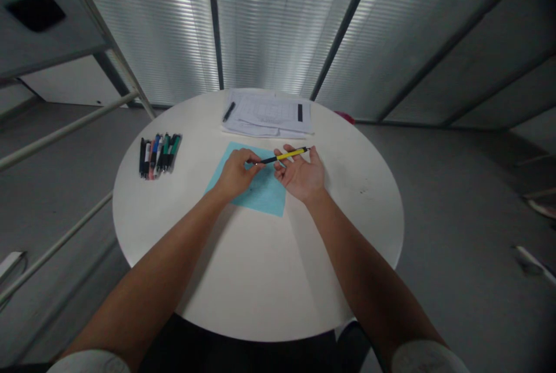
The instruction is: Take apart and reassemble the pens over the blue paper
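Note:
A yellow and black pen is held nearly level over a light blue sheet of paper. My left hand pinches its black end between thumb and fingers. Palm up, my right hand has its fingers apart under the yellow part. The pen's far end comes close to the right thumb; whether it touches there I cannot tell. Part of the blue sheet is covered by my left hand.
On the white round table, several pens lie in a group at the left. A stack of printed papers with a black pen on it is at the back. Metal rails stand left of the table.

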Demonstrator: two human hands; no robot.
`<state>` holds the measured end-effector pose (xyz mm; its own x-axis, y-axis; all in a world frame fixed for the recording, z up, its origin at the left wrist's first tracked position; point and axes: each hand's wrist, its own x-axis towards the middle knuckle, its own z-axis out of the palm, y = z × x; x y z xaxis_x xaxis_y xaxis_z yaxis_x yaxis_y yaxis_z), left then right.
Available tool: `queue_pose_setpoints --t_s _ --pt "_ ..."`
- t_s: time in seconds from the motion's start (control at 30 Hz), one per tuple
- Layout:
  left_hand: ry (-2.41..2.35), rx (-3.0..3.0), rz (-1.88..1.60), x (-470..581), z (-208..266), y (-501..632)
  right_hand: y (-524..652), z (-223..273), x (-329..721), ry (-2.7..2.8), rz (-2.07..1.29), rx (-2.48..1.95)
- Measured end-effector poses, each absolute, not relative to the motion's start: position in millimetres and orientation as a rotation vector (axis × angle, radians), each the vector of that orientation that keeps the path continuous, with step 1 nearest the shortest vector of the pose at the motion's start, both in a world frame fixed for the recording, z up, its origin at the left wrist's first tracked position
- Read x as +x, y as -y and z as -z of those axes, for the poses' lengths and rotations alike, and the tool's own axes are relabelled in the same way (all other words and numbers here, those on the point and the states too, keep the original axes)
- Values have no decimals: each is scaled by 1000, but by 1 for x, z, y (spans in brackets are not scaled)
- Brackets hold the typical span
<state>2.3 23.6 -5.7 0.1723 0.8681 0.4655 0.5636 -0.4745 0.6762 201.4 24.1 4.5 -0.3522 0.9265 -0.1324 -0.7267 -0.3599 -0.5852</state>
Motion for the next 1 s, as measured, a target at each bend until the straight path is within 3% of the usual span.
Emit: queue_pose_setpoints --t_s 0.43,1.0 --pt "-1679 2403 -533 -20 -1 -24 -26 0 209 541 -1723 -604" --pt "-1779 2278 -534 -21 6 -30 -24 -11 203 570 -1631 -629"
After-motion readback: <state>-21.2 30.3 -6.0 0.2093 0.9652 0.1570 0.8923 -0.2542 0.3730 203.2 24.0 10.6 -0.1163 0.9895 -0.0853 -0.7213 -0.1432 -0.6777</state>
